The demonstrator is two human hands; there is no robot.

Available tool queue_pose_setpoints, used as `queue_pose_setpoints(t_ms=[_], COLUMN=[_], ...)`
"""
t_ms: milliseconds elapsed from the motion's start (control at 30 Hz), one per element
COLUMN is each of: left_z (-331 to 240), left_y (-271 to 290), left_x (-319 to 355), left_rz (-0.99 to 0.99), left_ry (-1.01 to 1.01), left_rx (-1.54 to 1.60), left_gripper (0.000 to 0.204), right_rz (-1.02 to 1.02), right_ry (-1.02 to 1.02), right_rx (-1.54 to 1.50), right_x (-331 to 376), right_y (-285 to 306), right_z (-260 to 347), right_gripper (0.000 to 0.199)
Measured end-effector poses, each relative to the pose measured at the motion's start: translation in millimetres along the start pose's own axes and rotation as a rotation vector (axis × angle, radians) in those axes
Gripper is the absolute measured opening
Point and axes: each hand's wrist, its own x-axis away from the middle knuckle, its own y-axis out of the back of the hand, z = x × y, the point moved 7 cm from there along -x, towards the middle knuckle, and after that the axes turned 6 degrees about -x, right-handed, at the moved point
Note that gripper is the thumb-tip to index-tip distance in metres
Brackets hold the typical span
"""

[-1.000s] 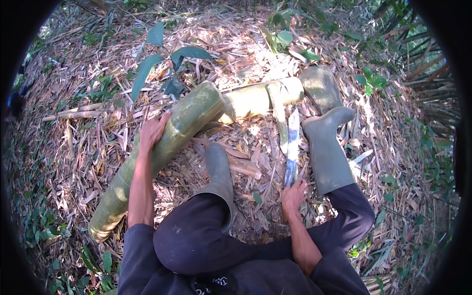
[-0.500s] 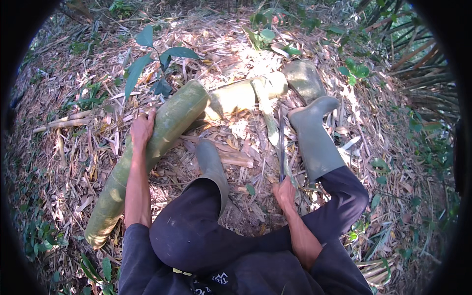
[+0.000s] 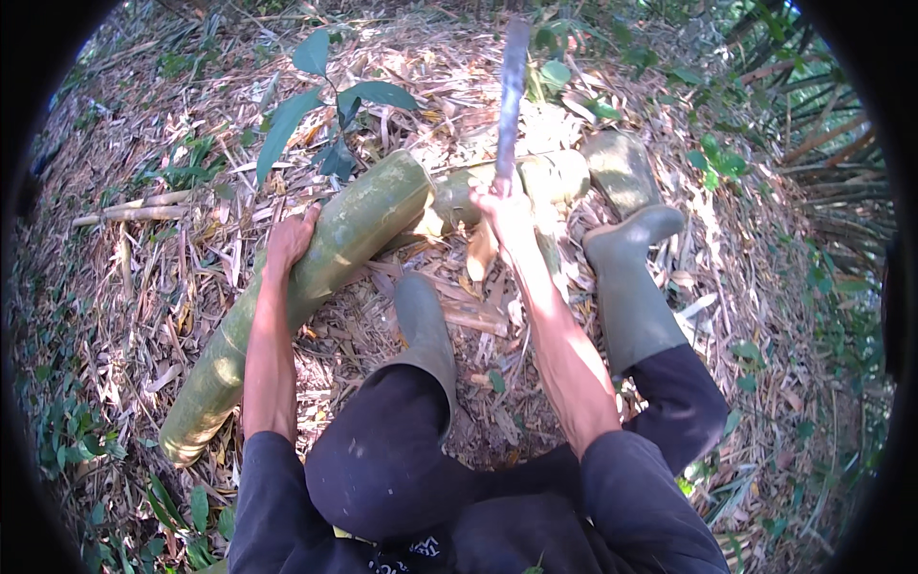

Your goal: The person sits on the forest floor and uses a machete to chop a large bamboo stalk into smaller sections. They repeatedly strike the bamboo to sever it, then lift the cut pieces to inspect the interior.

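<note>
My left hand [image 3: 290,237] grips the side of a thick green bamboo log [image 3: 359,217], its fingers partly hidden. The log lies slantwise, its upper end resting against a second bamboo piece [image 3: 564,176] behind it. In my right hand [image 3: 505,203], closed around the handle, is a machete [image 3: 512,96]. Its long grey blade stands raised, pointing away from me above the second piece. A third, shorter bamboo piece [image 3: 620,172] lies at the right end of the second one.
My green rubber boots [image 3: 421,320] stand on either side of the space before me. Dry bamboo leaves and chips cover the ground. A broad-leaved seedling [image 3: 335,105] grows behind the log. Bamboo stems [image 3: 846,191] crowd the right edge.
My right hand has swung the machete up and forward, from low between my legs to above the second bamboo piece. My left hand stays on the log.
</note>
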Motion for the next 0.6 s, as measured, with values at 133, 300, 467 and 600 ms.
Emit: queue_pose_setpoints(t_ms=[133,300,467,600], left_z=[5,9,-11,-81], left_y=[-13,-18,-25,-14], left_x=[-31,-62,-54,-66], left_rz=[0.017,0.047,0.008,-0.197], left_ry=[-0.020,-0.020,-0.080,-0.314], left_rx=[0.087,0.064,0.167,0.292], left_gripper=[0.085,0.083,0.071,0.045], right_rz=[0.137,0.280,0.204,0.173], right_ry=[-0.073,-0.084,-0.098,-0.125], right_rx=[-0.058,0.181,0.384,0.302], right_x=[-70,-98,-82,-75], right_y=[-66,-99,-87,-83], right_z=[-42,-75,-67,-66], right_gripper=[0.020,0.029,0.026,0.023])
